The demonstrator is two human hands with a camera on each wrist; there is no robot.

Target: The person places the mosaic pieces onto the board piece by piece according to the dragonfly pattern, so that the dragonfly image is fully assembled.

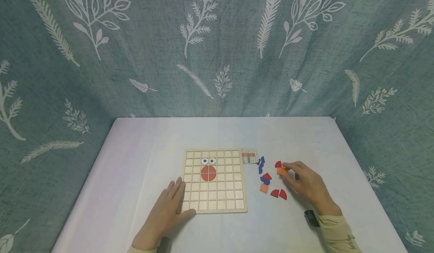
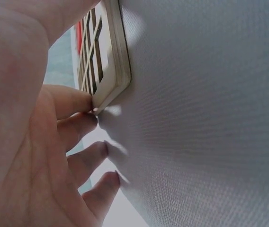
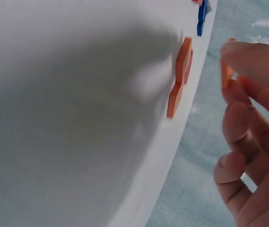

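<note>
A wooden grid board (image 1: 220, 196) lies flat, with two eye tiles (image 1: 208, 161) above a red disc (image 1: 208, 173) made of quarter-circle pieces. My left hand (image 1: 164, 211) rests at its lower left corner, fingers along the left side and thumb by the front edge; in the left wrist view the fingertips (image 2: 89, 101) meet the rim. To the right of the board, my right hand (image 1: 308, 187) pinches an orange tile (image 3: 226, 73) between thumb and finger, lifted above the table in the right wrist view. Other orange pieces (image 3: 179, 78) lie on the table below it.
A small pattern card (image 1: 249, 156) lies at the board's upper right. Blue pieces (image 1: 261, 169), several red pieces (image 1: 283, 194) and an orange square (image 1: 264, 188) are scattered between the board and my right hand. A leaf-patterned curtain (image 1: 217, 76) surrounds the white table (image 1: 152, 140).
</note>
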